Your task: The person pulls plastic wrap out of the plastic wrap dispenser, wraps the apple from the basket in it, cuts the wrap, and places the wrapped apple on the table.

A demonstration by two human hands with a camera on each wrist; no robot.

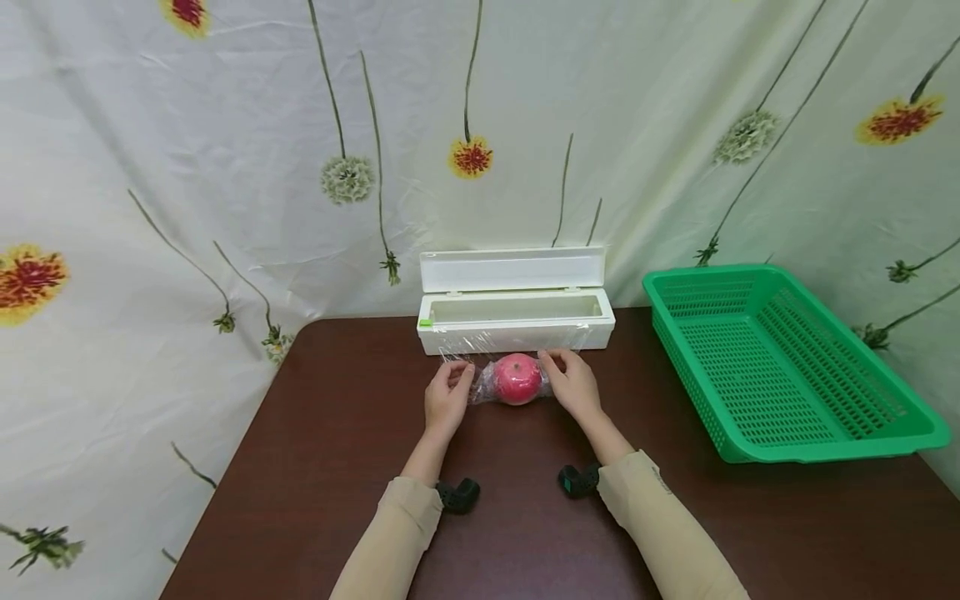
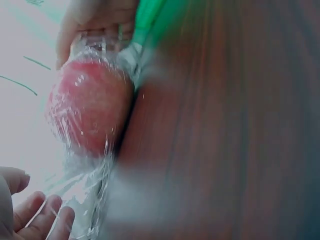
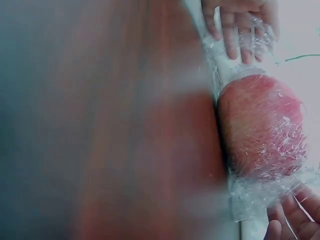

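Note:
A red apple [image 1: 517,379] lies on the dark brown table, wrapped in clear cling film [image 3: 250,197] that is bunched at both ends. My left hand [image 1: 447,396] is at the film's left end. In the left wrist view, its thumb stands apart from the loosely bent fingers [image 2: 44,212], which touch the film. At the right end, my right hand [image 1: 573,385] touches the film with relaxed fingers [image 3: 295,215]. Behind the apple stands a long white film box [image 1: 517,337] with its lid raised. More clear film stretches between the box's front and my hands.
A green plastic basket [image 1: 817,454] stands on the right of the table. A white curtain with flower prints [image 1: 247,167] hangs behind and at the sides. Each wrist carries a black camera, the left camera [image 1: 459,496] and the right camera [image 1: 577,481].

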